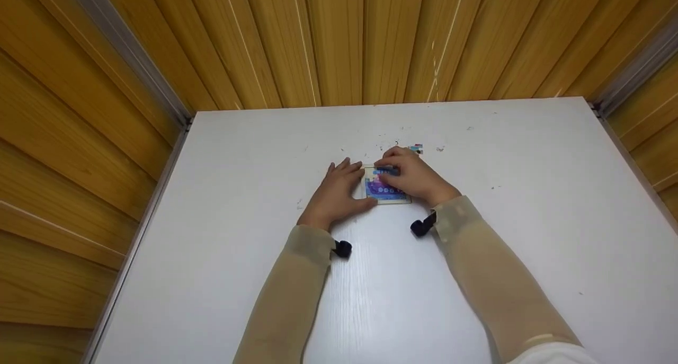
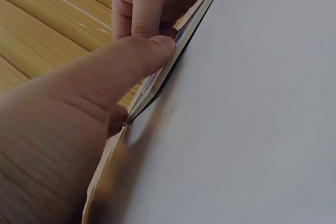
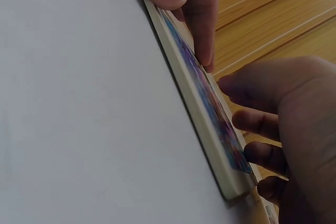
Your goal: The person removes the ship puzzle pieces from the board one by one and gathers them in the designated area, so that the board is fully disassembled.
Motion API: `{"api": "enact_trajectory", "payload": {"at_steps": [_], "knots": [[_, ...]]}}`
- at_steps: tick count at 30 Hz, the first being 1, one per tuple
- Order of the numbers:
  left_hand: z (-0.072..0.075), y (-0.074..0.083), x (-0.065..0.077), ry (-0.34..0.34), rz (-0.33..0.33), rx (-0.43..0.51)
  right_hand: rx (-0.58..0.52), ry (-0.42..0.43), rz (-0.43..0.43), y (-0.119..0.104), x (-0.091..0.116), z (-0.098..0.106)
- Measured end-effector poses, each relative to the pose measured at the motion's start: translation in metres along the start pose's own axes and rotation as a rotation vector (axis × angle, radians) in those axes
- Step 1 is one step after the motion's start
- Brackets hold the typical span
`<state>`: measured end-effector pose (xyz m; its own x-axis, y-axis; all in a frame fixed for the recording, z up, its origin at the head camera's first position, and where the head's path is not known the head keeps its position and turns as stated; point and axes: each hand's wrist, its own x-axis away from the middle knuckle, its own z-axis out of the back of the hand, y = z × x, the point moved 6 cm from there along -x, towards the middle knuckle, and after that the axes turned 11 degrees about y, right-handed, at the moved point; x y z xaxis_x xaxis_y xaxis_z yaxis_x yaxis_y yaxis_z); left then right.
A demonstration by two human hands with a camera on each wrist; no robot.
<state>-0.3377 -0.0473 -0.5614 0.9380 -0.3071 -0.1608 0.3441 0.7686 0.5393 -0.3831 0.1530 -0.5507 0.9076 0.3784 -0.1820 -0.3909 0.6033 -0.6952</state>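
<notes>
Left hand (image 1: pixel 339 194): stretched forward, fingers apart, thumb on the puzzle's near edge.
Right hand (image 1: pixel 416 176): bent above the puzzle, fingers curled; I cannot tell if they pinch something.
Puzzle (image 1: pixel 389 192): flat on the counter (image 1: pixel 254 173), between hands.
Wrist views: only they show its thick pale side (image 3: pixel 189 95).

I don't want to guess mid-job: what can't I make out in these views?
- The upper right of the board: head view, covered by the right hand.
- Whether that hand pinches anything: head view, too small to tell.
- Number and shape of the colourful bits beyond it: head view, too small.
- Full design of the board's picture: both wrist views, too slanted.
- Most of the left hand: right wrist view, cut off by the top edge.
</notes>
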Motion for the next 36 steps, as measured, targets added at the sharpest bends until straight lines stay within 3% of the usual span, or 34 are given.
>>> {"api": "enact_trajectory", "payload": {"at_steps": [13, 36], "knots": [[0.0028, 0.0017, -0.0024, 0.007, -0.009, -0.004, 0.06, -0.002, 0.048, -0.0033, -0.0016, -0.0016], [-0.0009, 0.0006, -0.0016, 0.01, 0.007, -0.018, 0.069, -0.013, 0.018, -0.004, 0.0, -0.0095]]}}
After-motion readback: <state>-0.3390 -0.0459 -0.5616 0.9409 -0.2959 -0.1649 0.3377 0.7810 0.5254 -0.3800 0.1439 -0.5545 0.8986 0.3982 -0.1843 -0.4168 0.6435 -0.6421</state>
